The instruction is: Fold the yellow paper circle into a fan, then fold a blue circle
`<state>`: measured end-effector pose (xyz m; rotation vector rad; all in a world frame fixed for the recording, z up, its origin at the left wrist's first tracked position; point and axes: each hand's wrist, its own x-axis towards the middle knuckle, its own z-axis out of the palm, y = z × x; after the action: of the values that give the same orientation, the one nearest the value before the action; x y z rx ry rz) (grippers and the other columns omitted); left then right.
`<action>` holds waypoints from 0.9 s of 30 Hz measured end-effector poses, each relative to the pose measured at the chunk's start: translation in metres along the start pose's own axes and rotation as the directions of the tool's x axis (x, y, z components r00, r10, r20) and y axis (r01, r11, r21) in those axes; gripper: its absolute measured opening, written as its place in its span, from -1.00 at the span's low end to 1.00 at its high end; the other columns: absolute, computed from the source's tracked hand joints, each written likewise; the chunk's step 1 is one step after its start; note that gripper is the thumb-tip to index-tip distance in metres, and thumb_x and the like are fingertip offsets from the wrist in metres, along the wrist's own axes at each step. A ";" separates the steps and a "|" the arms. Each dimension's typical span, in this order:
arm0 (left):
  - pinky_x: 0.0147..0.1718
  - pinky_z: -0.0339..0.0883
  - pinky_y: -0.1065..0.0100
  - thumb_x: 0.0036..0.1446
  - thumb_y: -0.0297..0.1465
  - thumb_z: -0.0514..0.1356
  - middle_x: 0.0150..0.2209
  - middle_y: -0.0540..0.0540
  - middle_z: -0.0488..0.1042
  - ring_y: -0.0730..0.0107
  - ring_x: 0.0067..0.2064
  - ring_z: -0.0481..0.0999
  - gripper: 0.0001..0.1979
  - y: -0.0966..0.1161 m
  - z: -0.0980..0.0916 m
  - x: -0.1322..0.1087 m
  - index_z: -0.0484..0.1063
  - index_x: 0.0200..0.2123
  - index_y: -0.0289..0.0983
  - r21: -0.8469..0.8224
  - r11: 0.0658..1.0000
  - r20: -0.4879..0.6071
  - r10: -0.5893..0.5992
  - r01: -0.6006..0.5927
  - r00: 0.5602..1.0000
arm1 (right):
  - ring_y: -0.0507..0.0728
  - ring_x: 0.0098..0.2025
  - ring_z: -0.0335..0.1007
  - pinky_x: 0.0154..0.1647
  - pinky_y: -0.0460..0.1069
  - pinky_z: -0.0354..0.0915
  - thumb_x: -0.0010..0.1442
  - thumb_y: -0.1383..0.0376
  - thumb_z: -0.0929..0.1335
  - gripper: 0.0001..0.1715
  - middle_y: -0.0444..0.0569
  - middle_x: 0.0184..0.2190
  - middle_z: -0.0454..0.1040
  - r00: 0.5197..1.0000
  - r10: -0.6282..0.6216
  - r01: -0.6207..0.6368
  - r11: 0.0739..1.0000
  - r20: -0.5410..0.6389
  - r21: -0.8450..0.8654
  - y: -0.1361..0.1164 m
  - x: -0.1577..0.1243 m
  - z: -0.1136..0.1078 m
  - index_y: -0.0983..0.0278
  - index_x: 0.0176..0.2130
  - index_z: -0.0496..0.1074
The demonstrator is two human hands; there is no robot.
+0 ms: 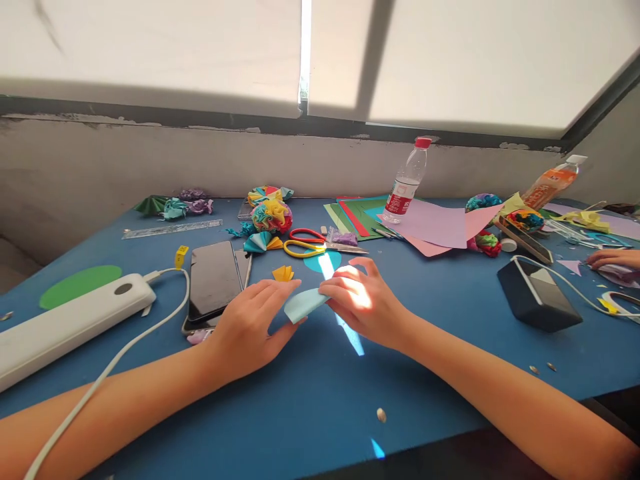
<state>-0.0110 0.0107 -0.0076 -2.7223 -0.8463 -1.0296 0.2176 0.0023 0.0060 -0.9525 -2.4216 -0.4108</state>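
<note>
A small folded piece of light blue paper is held above the blue table between both hands. My right hand pinches its right end, fingers closed. My left hand is at its left side, thumb beneath and fingers above, the fingertips near or on its edge. Just behind the hands lie a blue paper circle, a folded yellow paper piece and scissors with red and yellow handles. Under and beside my left wrist is a dark phone.
On the left are a white power bank with a cable and a green circle. Behind stand a bottle, coloured sheets and paper flowers. A black box and another person's hand are at right.
</note>
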 end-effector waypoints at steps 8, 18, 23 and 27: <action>-0.43 0.23 0.38 0.20 0.01 -0.26 -0.50 -0.11 0.44 0.38 -0.46 0.36 -0.35 0.006 -0.008 0.014 0.41 -0.44 -0.33 -0.532 0.402 0.634 -0.394 0.745 0.665 | 0.05 -0.19 0.32 -0.03 0.06 0.05 0.18 0.47 0.29 -0.77 -0.11 -0.20 0.51 0.960 -0.114 0.038 0.959 -0.258 -0.281 0.007 -0.004 -0.002 0.23 -0.16 0.38; -0.40 0.21 0.49 0.03 -0.21 0.23 -0.40 -0.11 0.50 0.43 -0.36 0.40 -0.71 0.003 -0.010 0.020 0.48 -0.32 -0.35 -0.606 -0.134 0.782 -0.286 0.784 0.555 | 0.02 -0.12 0.29 0.00 0.05 0.04 0.18 0.49 0.26 -0.73 -0.12 -0.10 0.46 0.920 -0.350 0.245 0.863 -0.174 -0.441 0.001 -0.002 -0.005 0.21 -0.18 0.41; -0.46 0.23 0.46 0.00 -0.19 0.23 -0.45 -0.06 0.49 0.42 -0.41 0.38 -0.70 0.007 -0.001 0.011 0.48 -0.33 -0.32 -0.641 0.080 0.645 -0.483 0.763 0.592 | 0.14 0.07 0.20 0.04 0.11 0.08 0.12 0.54 0.15 -0.51 0.03 0.10 0.27 0.986 -0.122 0.120 0.992 -0.110 -0.028 0.004 0.000 -0.004 0.26 0.01 0.28; -0.45 0.25 0.44 -0.02 -0.22 0.23 -0.43 -0.01 0.49 0.40 -0.39 0.39 -0.76 0.011 0.001 0.003 0.50 -0.33 -0.26 -0.589 0.378 0.433 -0.599 0.714 0.674 | 0.14 -0.01 0.26 -0.06 0.05 0.21 0.25 0.36 0.13 -0.56 0.11 0.00 0.33 0.978 0.205 -0.185 0.918 -0.022 0.351 -0.006 0.001 -0.010 0.28 0.12 0.15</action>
<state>-0.0025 0.0034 -0.0059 -3.1287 -2.1145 -1.5944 0.2163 -0.0057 0.0141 -0.9920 -2.2176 0.0623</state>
